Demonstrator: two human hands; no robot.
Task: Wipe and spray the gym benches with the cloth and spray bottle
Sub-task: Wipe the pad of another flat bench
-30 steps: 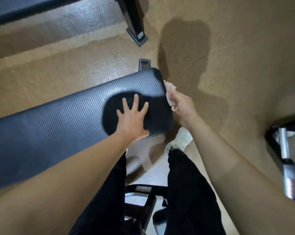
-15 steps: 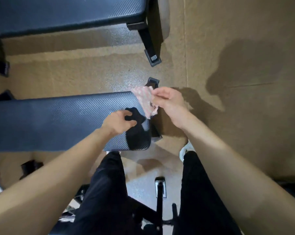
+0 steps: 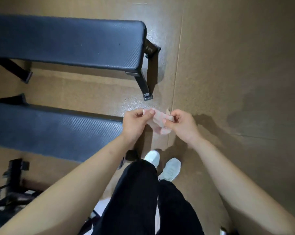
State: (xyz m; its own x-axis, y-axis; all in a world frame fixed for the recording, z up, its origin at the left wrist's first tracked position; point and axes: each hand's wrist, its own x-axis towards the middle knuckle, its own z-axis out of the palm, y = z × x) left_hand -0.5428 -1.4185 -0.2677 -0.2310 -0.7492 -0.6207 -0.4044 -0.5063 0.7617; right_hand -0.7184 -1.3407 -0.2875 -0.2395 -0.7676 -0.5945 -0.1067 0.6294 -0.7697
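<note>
Tan gym floor (image 3: 228,65), speckled, with a seam running 12 to 6 past the hands and a darker patch toward 3 o'clock. Cloth (image 3: 157,122) sat near mid-view, in the air and off both benches, just past the end of the near bench (image 3: 50,129), which lay at 9 o'clock from it. Far bench (image 3: 67,43) was at 10 to 11 o'clock, and white shoes (image 3: 171,168) at 6 o'clock. Left hand (image 3: 134,122) pinched the cloth's 9 o'clock edge between thumb and fingertips. Right hand (image 3: 182,124) had its fingers curled on the 3 o'clock side. Both hands were clamped on the cloth and close together, with the cloth strung between them. Handling, judged: very light, limp, no stiffness, so it would sag and bunch once an edge was let go. It looked neither fragile nor slippery; wet or dry could not be told. Best hold for opening or refolding looked like the two opposite edges. For wiping it should be bunched or folded into a pad under the flat fingers of one hand. Look: small, thin, pale pinkish-white, crumpled, lower part hanging loose, motion-blurred, so any pattern was unreadable. Bench pads were dark and finely textured. Spray bottle was not in view. Dark equipment frame (image 3: 12,180) at 8 o'clock, blurred.
</note>
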